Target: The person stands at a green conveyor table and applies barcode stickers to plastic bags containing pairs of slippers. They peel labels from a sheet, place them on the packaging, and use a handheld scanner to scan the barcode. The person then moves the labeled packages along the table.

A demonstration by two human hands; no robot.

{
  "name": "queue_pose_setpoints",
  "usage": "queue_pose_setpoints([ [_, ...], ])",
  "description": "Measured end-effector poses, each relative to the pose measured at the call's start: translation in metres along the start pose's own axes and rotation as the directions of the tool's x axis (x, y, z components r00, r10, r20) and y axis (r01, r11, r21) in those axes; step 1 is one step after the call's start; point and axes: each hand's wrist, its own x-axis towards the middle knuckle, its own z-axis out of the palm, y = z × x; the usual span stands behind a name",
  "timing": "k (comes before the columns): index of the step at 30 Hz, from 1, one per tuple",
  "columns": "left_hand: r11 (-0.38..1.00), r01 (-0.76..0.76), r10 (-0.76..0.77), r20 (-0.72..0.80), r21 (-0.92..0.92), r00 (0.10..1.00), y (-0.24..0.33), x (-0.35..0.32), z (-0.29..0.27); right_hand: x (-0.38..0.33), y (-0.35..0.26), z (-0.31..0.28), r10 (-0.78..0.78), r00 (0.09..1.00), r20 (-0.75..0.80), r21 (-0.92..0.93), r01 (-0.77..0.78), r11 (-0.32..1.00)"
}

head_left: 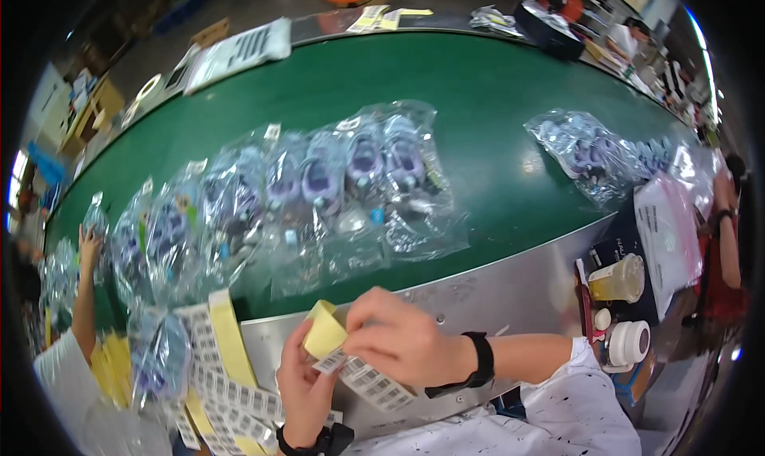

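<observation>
Over the metal edge (478,297) of the table, my left hand (307,388) is closed on a strip of barcode labels (378,384) with yellow backing that curls up between my hands. The fingers of my right hand (410,340) pinch at the same strip, beside a white label at the bend. Whether that label has come off its backing, I cannot make out. Beyond my hands, a row of clear plastic bags (362,165) holding blue-purple shoes lies on the green surface (486,129).
More label sheets (231,384) lie left of my hands, beside a bagged shoe pair (159,352). A co-worker's hand (90,245) touches bags at far left. Right are bagged shoes (586,149), a drink cup (617,281), a white-lidded jar (629,344) and stacked plastic bags (669,241).
</observation>
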Motion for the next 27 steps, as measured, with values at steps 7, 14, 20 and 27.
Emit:
queue_pose_setpoints([
  [7, 0.983, 0.127, -0.136, -0.061, -0.134, 0.989, -0.06, 0.009, 0.004, 0.064, 0.146, -0.129, 0.617, 0.648, -0.447, 0.693, -0.185, 0.697],
  [14, 0.988, 0.109, -0.119, -0.086, -0.111, 0.989, -0.05, 0.011, 0.021, 0.067, 0.318, -0.202, 0.919, 0.388, -0.074, 0.851, -0.456, 0.261],
  [20, 0.995, 0.072, -0.079, -0.109, -0.067, 0.991, -0.069, 0.013, 0.023, 0.096, 0.333, -0.188, 0.914, 0.404, 0.041, 0.8, -0.561, 0.212],
  [27, 0.974, 0.216, -0.221, -0.059, -0.075, 0.974, -0.04, 0.015, 0.032, 0.109, 0.34, -0.174, 0.809, 0.449, -0.38, 0.567, -0.578, 0.587],
])
